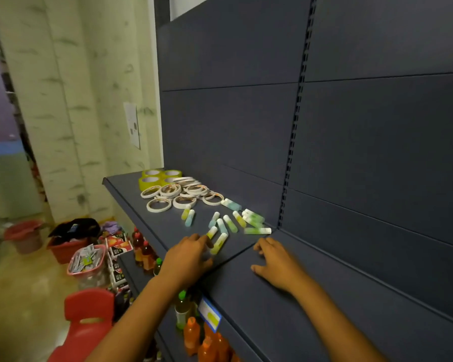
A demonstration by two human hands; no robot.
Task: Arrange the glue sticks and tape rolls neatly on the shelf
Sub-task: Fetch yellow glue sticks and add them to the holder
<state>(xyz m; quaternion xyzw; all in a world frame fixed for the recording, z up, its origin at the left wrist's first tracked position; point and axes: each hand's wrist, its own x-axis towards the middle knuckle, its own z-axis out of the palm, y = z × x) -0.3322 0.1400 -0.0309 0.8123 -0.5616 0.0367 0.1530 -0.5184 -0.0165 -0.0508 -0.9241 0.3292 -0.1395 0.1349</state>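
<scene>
I had both hands down on the dark shelf (285, 309). My left hand (187, 257) lay palm down near the front edge, its fingers reaching out to the nearest glue sticks; the fingertips (203, 237) touched a yellow-and-white stick (211, 232), and a second yellow stick (219, 244) lay just beside it. I could not tell whether the fingers were closing on the stick or only resting against it. My right hand (275, 265) rested flat on the shelf to the right of the seam between two shelf panels, fingers loosely spread and holding nothing.

The other glue sticks (230, 223) lay scattered on their sides beyond my left hand, pointing different ways, in blue, green and yellow with white caps. A small bunch (253, 218) sat close to the back panel, and a pair (188, 215) lay apart to the left. Further along the shelf, the white tape rolls (178, 195) lay flat in a loose overlapping heap, and behind them four yellow-green tape rolls (160, 177) sat in a square at the far end.

Below the shelf I saw bottles of orange drink (207, 343), a red chair (87, 317) and a red bucket (25, 235) on the floor.
</scene>
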